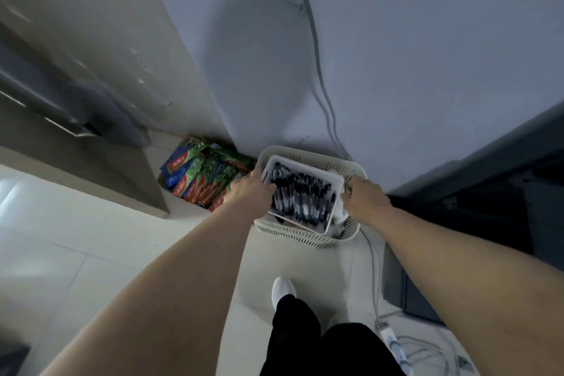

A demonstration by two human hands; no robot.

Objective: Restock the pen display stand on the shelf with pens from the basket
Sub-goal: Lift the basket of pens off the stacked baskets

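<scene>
Okay, both hands are on a white tray (333, 213) of pens (300, 197), well apart, one at each side. The left hand (251, 189) curls its fingers over the tray's left rim and the right hand (366, 199) clamps the right rim, thumb on top, other fingers hidden behind it. Both arms are stretched out forward and down, forearms bare.

The pens are dark-bodied with pale bands, many of them lying loose and roughly parallel, filling the tray; details are blurred. The tray is rectangular with low walls and sits tilted inside a cream slotted basket (305, 238). Whether it rests on the basket's contents or is lifted, cannot tell.

The basket stands on the tiled floor (91, 253), right against the grey wall (427, 40). Just left of it, a heap of red, green and blue toothpaste boxes (201, 175) lies in the corner. Cables (317, 70) run down the wall behind the basket. A dark cabinet (503, 180) is to the right. Near the bottom edge are black trousers, a white shoe (282, 288), and a power strip (393, 342) with cords.
</scene>
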